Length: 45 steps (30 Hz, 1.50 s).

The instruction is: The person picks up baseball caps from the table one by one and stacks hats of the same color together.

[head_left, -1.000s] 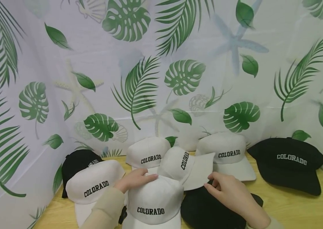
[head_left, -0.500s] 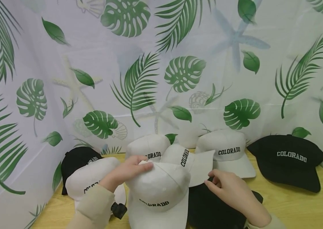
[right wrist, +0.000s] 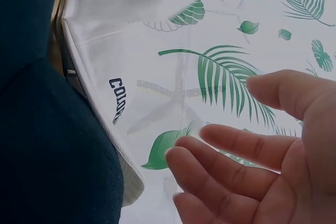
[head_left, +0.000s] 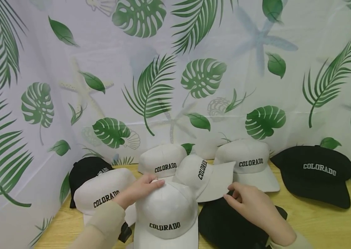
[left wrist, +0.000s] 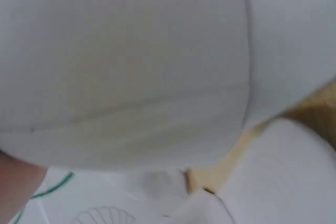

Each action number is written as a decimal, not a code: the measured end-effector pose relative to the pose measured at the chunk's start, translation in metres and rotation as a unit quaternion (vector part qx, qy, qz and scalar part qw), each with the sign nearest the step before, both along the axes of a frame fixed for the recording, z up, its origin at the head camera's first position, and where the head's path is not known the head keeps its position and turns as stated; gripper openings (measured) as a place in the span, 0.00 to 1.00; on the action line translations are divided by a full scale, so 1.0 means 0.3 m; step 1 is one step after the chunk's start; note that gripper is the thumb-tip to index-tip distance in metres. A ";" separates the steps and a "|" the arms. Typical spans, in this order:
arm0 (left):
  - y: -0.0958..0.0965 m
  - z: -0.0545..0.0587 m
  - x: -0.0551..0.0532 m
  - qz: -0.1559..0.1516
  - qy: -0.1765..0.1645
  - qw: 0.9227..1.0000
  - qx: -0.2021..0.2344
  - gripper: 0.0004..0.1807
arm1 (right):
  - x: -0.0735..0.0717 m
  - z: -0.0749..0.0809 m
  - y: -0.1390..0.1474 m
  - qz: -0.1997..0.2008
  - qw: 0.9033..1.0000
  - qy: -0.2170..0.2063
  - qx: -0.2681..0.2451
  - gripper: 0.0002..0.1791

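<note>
My left hand (head_left: 141,190) grips the back of a white baseball cap (head_left: 169,204) lettered COLORADO, front and centre in the head view. This cap's white cloth (left wrist: 126,51) fills most of the left wrist view. My right hand (head_left: 253,207) hovers over a black cap (head_left: 219,221), near the brim of a second white cap (head_left: 216,181) turned sideways. In the right wrist view the right hand's fingers (right wrist: 226,166) are loosely bent with nothing between them.
More caps stand on the wooden table (head_left: 324,224): a white one (head_left: 101,190) and a black one (head_left: 85,173) at left, white caps (head_left: 163,159) (head_left: 244,159) behind, a black cap (head_left: 318,173) at right. A leaf-print cloth (head_left: 175,69) hangs behind.
My left hand has taken hold of the front white cap, lifted and tipped it, then brought it down and slightly left. The right hand has stayed nearly still.
</note>
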<state>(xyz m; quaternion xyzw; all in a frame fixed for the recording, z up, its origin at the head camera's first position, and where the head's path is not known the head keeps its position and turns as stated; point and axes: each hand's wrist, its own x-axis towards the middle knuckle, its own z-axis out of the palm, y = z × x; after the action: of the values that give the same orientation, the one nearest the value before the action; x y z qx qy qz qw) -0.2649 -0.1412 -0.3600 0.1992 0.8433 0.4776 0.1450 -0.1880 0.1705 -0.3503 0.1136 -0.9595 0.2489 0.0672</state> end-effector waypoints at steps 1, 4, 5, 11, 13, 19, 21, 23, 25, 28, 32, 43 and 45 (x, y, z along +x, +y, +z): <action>-0.006 -0.018 -0.010 0.010 0.008 1.000 -0.007 0.18 | 0.000 0.000 0.000 -0.001 1.000 0.000 0.001 0.14; -0.021 -0.061 -0.034 0.030 0.014 0.999 -0.036 0.18 | 0.000 -0.002 -0.001 0.000 1.000 -0.002 0.000 0.14; -0.026 -0.073 -0.039 0.030 0.011 0.998 -0.048 0.18 | 0.001 -0.002 -0.001 0.001 1.000 -0.002 0.000 0.14; -0.034 -0.090 -0.047 0.010 -0.002 0.997 -0.082 0.21 | 0.000 -0.003 -0.001 -0.001 1.000 -0.002 -0.001 0.14; -0.037 -0.081 -0.043 0.016 0.005 0.996 -0.083 0.21 | -0.001 -0.002 -0.001 -0.002 1.000 -0.004 0.000 0.14; -0.080 -0.051 -0.028 0.029 0.008 0.996 -0.078 0.19 | -0.002 -0.001 -0.005 -0.003 1.000 -0.007 0.003 0.13; -0.104 -0.046 -0.025 0.029 -0.017 0.996 -0.081 0.21 | -0.001 -0.001 -0.004 -0.001 1.000 -0.003 0.003 0.13; -0.129 -0.044 -0.027 0.023 -0.048 0.995 -0.087 0.23 | 0.000 -0.001 -0.004 0.002 1.000 0.004 0.004 0.12; -0.153 -0.045 -0.028 0.014 -0.077 0.993 -0.088 0.26 | 0.000 -0.001 -0.003 0.005 1.000 0.010 0.004 0.12; -0.175 -0.051 -0.029 -0.016 -0.099 0.993 -0.070 0.21 | 0.000 -0.002 -0.001 0.008 1.000 0.017 0.003 0.12; -0.163 -0.066 -0.029 -0.053 -0.090 0.994 -0.012 0.12 | 0.002 -0.003 0.001 0.009 1.000 0.018 0.001 0.11; -0.167 -0.123 -0.039 0.064 -0.045 0.996 -0.029 0.15 | 0.003 -0.005 0.001 0.008 1.000 0.018 0.002 0.11; -0.195 -0.127 -0.036 0.045 -0.047 0.997 -0.040 0.17 | 0.003 -0.005 0.000 0.008 1.000 0.014 0.001 0.11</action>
<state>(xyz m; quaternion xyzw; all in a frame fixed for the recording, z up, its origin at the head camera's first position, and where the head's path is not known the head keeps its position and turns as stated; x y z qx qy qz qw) -0.2756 -0.1998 -0.3981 0.1320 0.8624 0.4580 0.1705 -0.1872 0.1704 -0.3519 0.1253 -0.9577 0.2467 0.0788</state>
